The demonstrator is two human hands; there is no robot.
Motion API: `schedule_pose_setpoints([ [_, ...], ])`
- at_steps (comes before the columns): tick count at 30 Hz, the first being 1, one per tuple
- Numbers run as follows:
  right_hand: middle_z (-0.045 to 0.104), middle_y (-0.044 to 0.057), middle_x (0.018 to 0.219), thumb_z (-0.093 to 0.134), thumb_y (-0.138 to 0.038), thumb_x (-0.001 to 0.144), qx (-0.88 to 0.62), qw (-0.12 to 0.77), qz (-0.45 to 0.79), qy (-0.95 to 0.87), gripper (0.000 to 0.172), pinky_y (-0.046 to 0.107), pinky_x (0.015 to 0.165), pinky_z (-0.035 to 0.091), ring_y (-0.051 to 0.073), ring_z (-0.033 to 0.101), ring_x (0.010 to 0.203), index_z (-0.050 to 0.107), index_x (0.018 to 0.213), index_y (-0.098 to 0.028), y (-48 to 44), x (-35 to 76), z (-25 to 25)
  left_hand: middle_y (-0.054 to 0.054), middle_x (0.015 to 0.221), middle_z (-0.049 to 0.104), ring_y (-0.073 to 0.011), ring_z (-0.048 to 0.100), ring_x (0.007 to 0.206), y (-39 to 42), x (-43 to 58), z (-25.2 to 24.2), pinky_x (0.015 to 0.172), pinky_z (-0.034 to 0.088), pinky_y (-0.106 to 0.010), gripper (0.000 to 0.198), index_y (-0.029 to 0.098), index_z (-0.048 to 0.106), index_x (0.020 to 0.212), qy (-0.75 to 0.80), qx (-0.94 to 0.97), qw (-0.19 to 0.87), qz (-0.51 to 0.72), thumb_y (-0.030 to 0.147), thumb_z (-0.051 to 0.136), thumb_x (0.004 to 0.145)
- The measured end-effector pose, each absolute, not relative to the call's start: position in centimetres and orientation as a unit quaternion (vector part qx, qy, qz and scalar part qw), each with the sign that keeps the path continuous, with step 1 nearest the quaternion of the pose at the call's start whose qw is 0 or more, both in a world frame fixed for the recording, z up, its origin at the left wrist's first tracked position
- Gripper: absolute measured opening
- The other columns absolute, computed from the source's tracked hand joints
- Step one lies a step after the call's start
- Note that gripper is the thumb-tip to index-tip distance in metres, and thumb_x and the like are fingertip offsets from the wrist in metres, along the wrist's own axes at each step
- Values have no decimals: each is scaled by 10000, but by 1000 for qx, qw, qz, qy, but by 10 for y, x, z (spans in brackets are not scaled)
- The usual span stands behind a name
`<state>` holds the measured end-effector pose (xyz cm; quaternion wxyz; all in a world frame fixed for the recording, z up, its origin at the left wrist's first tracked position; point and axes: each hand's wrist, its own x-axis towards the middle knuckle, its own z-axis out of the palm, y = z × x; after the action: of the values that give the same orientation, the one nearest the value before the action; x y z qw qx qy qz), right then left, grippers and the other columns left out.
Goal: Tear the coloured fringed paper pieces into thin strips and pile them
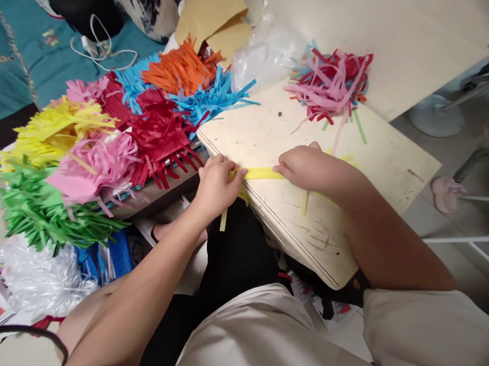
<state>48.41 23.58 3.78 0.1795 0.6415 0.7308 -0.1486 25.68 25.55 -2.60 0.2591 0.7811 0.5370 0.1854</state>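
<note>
A yellow fringed paper strip [261, 174] lies along the near left edge of a pale wooden board [378, 161]. My left hand [217, 185] pinches its left end at the board's edge, fingers closed. My right hand [311, 167] presses down on the strip's right part with curled fingers. Loose yellow fringes hang below the edge, between the two hands.
Piles of fringed paper in yellow [56, 130], green [39, 210], pink [95, 166], red [155, 128], blue [208, 98] and orange [178, 70] lie to the left. A mixed heap of pink and red scraps [330, 83] sits on the board beside a clear plastic bag [266, 51].
</note>
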Motion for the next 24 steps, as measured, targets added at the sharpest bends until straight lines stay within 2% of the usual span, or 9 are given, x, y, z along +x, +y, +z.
schedule_pose_setpoints([
  [7, 785, 169, 1044, 397, -309, 1180, 642, 187, -150, 728, 403, 482, 1059, 357, 307, 668, 982, 740, 1042, -147, 238, 481, 39, -65, 930, 644, -298, 641, 1051, 256, 255, -23, 914, 464, -440, 264, 221, 630, 798, 545, 767, 286, 181, 267, 693, 1050],
  [15, 796, 170, 1017, 413, -316, 1181, 645, 196, -152, 723, 409, 505, 1081, 383, 303, 685, 961, 758, 1047, -144, 238, 479, 41, -57, 854, 653, -256, 606, 873, 259, 254, -31, 853, 458, -423, 322, 217, 606, 716, 532, 765, 293, 215, 301, 711, 1009],
  [24, 803, 191, 1096, 373, -270, 1182, 653, 205, -155, 713, 423, 507, 1086, 385, 317, 692, 1018, 768, 1115, -134, 238, 475, 45, -23, 673, 588, -237, 581, 761, 257, 256, -27, 796, 433, -399, 431, 232, 489, 648, 560, 748, 298, 195, 320, 696, 1015],
])
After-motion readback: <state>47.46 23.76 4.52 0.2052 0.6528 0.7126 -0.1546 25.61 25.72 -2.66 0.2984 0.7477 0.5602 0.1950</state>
